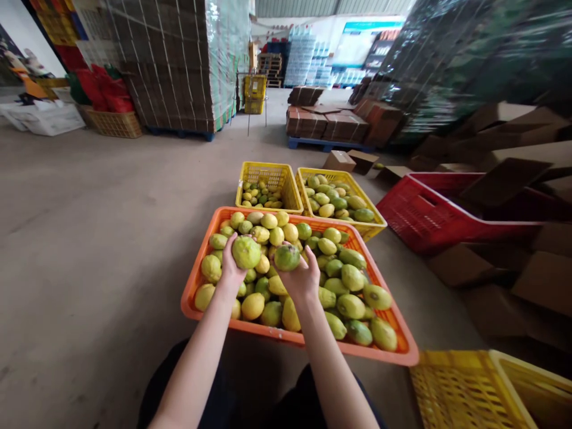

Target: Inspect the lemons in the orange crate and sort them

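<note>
A large orange crate [286,337] in front of me is full of yellow and green papayas [351,306]. Over its left half, my left hand [231,268] is wrapped round a pale yellow-green papaya [245,252]. Beside it, my right hand [304,277] holds a darker green papaya [286,257] with a dark patch on top, the palm under the fruit and the thumb to its right. Both fruits are above the pile and apart from each other. My fingers are partly hidden behind the fruits.
Behind the orange crate stand a yellow crate [292,189] with smaller fruits and another yellow crate [375,229] of papayas. To the right are a red crate [402,208], loose cardboard boxes [547,277] and a yellow crate [456,387]. Wrapped pallet stacks [167,65] rise farther off.
</note>
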`<state>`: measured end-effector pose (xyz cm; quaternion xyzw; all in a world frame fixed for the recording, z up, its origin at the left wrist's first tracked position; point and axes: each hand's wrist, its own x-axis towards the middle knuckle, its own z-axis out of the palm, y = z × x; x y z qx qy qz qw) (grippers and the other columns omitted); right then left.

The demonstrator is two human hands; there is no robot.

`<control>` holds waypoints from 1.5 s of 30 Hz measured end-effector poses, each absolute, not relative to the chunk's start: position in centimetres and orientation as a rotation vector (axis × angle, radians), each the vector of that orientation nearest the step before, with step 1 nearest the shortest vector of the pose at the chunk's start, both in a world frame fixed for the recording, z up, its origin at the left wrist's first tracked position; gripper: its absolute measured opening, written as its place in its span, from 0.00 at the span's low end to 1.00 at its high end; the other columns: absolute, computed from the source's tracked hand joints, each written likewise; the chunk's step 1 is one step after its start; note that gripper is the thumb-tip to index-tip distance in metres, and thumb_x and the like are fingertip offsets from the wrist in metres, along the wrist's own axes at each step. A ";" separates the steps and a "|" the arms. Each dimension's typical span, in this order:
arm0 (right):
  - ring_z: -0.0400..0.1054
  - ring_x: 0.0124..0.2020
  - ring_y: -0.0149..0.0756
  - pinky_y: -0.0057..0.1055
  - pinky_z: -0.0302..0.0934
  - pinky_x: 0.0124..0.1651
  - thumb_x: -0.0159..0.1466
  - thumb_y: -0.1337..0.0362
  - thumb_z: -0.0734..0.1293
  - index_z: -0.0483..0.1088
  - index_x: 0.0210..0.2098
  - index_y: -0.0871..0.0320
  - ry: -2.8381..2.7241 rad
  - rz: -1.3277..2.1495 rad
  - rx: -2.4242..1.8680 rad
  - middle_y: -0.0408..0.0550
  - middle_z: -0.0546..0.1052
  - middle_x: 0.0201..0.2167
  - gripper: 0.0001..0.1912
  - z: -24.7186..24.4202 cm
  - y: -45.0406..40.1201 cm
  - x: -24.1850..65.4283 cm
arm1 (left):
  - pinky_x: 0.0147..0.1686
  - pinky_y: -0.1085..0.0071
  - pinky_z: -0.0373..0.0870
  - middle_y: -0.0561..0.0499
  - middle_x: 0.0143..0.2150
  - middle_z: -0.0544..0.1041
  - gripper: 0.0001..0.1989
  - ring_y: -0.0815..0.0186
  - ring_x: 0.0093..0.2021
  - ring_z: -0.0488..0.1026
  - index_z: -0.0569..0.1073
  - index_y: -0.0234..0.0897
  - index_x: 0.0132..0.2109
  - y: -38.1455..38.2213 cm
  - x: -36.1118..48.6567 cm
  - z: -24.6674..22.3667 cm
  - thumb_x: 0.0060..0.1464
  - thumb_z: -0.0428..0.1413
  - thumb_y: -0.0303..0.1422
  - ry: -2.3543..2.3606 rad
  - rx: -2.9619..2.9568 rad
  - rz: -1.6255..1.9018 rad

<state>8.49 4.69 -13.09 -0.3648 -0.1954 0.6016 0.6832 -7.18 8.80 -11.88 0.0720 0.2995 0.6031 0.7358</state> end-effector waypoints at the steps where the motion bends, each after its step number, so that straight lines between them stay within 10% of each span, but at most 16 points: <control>1: 0.77 0.35 0.44 0.46 0.77 0.44 0.58 0.39 0.73 0.79 0.38 0.52 -0.422 1.337 -0.816 0.47 0.82 0.33 0.24 -13.2 4.6 8.4 | 0.45 0.61 0.81 0.49 0.34 0.83 0.15 0.54 0.44 0.85 0.78 0.41 0.41 8.6 -6.7 -11.8 0.57 0.64 0.48 0.702 0.214 1.330; 27: 0.71 0.37 0.41 0.34 0.65 0.40 0.55 0.50 0.70 0.78 0.33 0.53 -0.662 0.916 -0.926 0.46 0.79 0.34 0.14 -10.8 3.4 5.5 | 0.50 0.63 0.74 0.47 0.37 0.85 0.11 0.52 0.50 0.81 0.79 0.43 0.27 6.1 -5.9 -11.5 0.57 0.62 0.39 0.813 0.938 1.576; 45: 0.75 0.46 0.50 0.52 0.69 0.58 0.49 0.53 0.75 0.76 0.33 0.49 -0.871 1.016 -0.792 0.48 0.79 0.37 0.13 -10.6 2.5 7.0 | 0.54 0.60 0.73 0.45 0.38 0.85 0.11 0.48 0.53 0.80 0.80 0.43 0.26 4.2 -6.8 -9.4 0.56 0.64 0.38 0.828 1.060 1.606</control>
